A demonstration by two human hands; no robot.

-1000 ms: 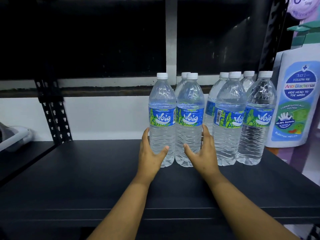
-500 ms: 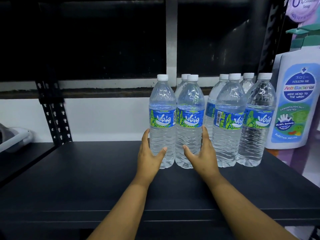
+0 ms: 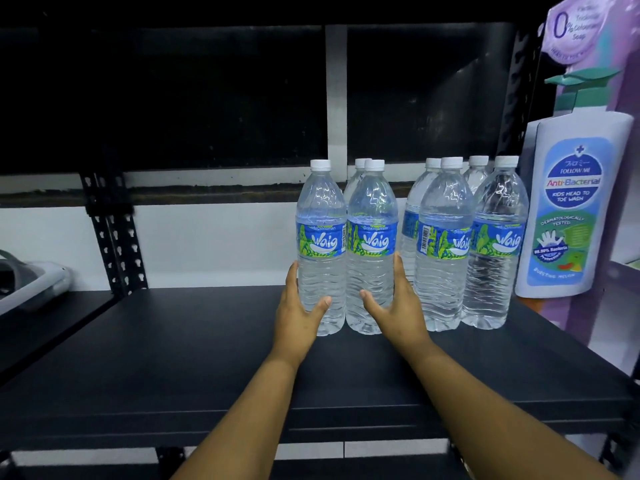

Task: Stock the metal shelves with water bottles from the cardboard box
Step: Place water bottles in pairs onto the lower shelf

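A: What is looking different from a moment ago?

B: Not much. The left hand (image 3: 298,306) is still holding the lower part of the left front bottle (image 3: 321,251), and the right hand (image 3: 398,306) is still holding the bottle next to it (image 3: 371,251). The fingers are going round the outer sides and the thumbs are pressing on the fronts. The two bottles are still standing up straight, touching each other. The view is sitting a bit lower in the picture now, so more of the poster (image 3: 585,188) is showing.

A: Where are the other water bottles standing?

B: One more is peeking out right behind the held pair. A group of four or five (image 3: 464,244) is standing just to the right, near the right hand. All of them are wearing white caps and blue and green labels.

A: What are they standing on?

B: A dark metal shelf (image 3: 173,358). A black post with holes (image 3: 117,237) is holding it up on the left, and another dark shelf is hanging above.

A: And the room?

B: A white wall is showing behind. On the right, the poster is showing a big soap pump bottle. On the far left, something white and grey (image 3: 31,285) is lying on the next shelf.
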